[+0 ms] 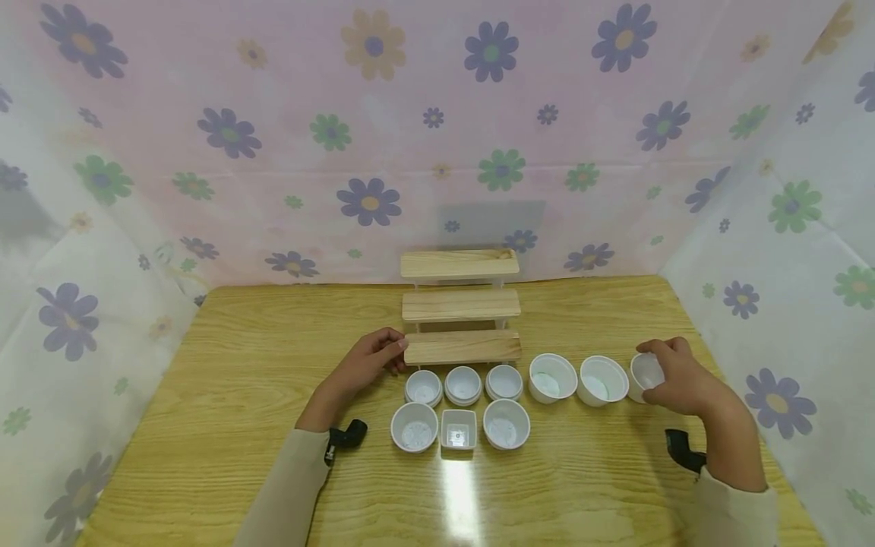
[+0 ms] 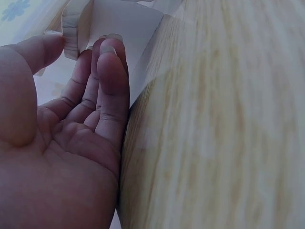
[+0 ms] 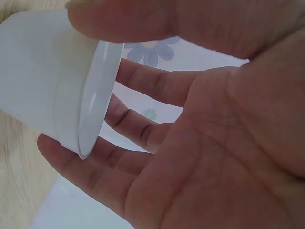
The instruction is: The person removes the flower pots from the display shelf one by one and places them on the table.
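Observation:
My right hand holds a white plastic cup by its rim at the right end of the row. The thumb lies on one side and the fingers on the other. Beside that cup stand two more white cups. My left hand is at the left end of the lowest plank of a three-tier wooden stand. In the left wrist view its thumb touches the plank's end, while the curled fingers reach to the plank's underside near a pale side panel.
Three small round white cups line up before the stand. Nearer are two larger white cups with a square white cup between them. A flowered cloth hangs behind the wooden table and along its sides.

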Demonstrator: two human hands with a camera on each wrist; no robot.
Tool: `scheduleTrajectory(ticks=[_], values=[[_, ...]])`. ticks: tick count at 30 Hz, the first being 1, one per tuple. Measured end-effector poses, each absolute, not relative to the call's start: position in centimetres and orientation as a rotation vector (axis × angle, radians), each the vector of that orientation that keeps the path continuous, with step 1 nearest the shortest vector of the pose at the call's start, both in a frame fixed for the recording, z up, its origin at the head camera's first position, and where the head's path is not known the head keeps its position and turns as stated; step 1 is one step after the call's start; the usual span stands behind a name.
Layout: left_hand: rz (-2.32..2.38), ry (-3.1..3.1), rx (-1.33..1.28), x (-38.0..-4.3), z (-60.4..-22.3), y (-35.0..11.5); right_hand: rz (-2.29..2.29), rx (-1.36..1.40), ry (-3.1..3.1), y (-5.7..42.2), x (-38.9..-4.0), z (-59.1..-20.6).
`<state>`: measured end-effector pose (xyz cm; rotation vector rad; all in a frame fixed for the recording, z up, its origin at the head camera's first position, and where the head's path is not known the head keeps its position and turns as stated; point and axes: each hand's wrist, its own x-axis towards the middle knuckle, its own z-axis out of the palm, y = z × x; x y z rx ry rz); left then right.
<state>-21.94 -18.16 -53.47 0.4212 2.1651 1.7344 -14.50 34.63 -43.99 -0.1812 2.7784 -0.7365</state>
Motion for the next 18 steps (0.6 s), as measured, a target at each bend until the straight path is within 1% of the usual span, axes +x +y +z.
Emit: scheduleTrajectory(ticks=[5, 10, 18], values=[[1.728, 2.168, 0.414, -21.9, -53.4, -17.9, -0.728, -0.159, 2.758, 34.9, -14.4, -43.8], [1.691, 2.197, 0.397, -21.6, -52.8, -17.8, -0.726, -0.2, 2.756, 35.1, -13.8, -43.2], [1.357, 2.59, 0.39, -21.2, -50.3, -18.7, -0.797, -0.34, 2.853, 34.4, -12.9, -41.9]])
